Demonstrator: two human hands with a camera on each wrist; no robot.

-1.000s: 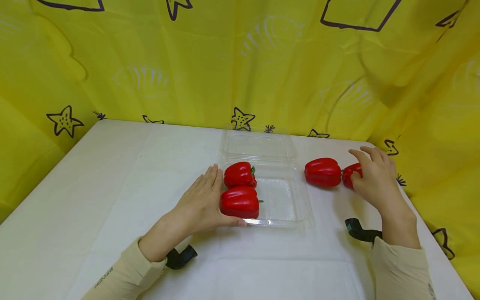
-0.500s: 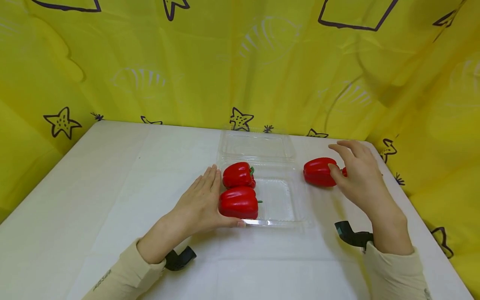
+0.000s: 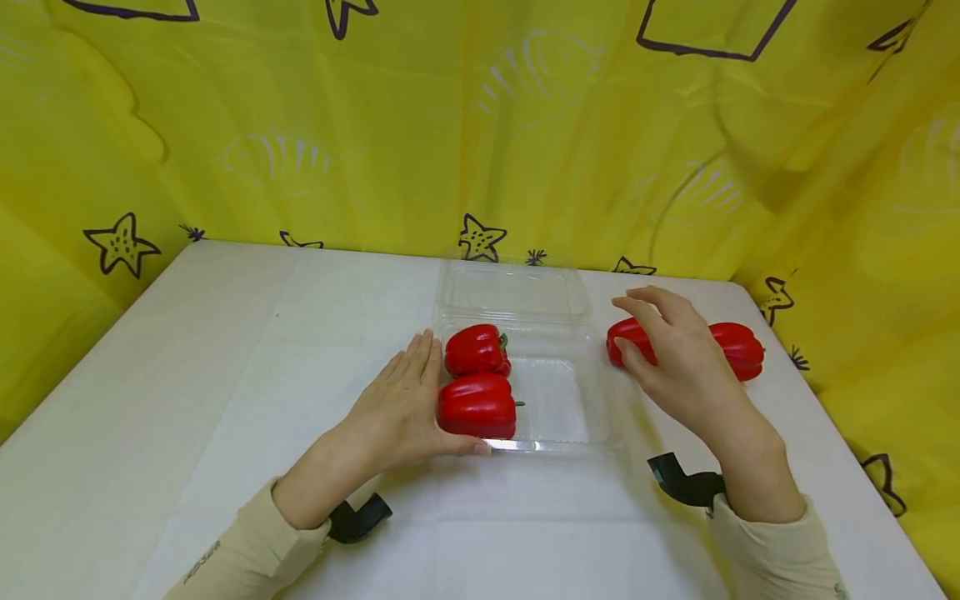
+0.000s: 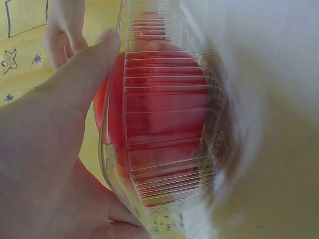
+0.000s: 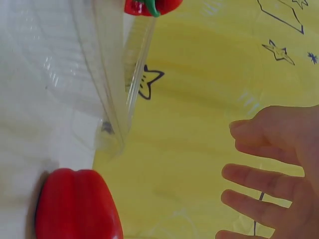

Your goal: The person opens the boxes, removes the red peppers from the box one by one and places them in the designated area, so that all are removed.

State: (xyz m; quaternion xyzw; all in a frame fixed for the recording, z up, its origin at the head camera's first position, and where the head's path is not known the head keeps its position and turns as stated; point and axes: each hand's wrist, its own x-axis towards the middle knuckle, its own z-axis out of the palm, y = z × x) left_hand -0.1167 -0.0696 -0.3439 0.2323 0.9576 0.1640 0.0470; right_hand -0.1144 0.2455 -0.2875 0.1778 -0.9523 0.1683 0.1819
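Note:
Two red bell peppers, one behind [image 3: 476, 350] and one in front [image 3: 478, 407], lie in the left half of a clear plastic clamshell container [image 3: 600, 412]. My left hand [image 3: 393, 408] rests along the container's left side with fingers straight, the thumb on its front rim. In the left wrist view the front pepper [image 4: 164, 104] shows through the ribbed wall. Over the table on the right, my right hand [image 3: 686, 358] hovers with fingers spread, partly covering a loose bell pepper [image 3: 626, 340]. The right wrist view shows that pepper [image 5: 77, 206] apart from the fingers.
Behind my right hand lies another red bell pepper [image 3: 738, 350]. The container's lid [image 3: 513, 292] is folded back toward the yellow curtain [image 3: 375, 125]. White cloth covers the table [image 3: 262, 375]. A dark camera mount [image 3: 686, 482] sticks out from the right wrist.
My right hand has moved left from the far-right pepper to over the pepper nearer the container, uncovering the far one. My left hand stays at the container.

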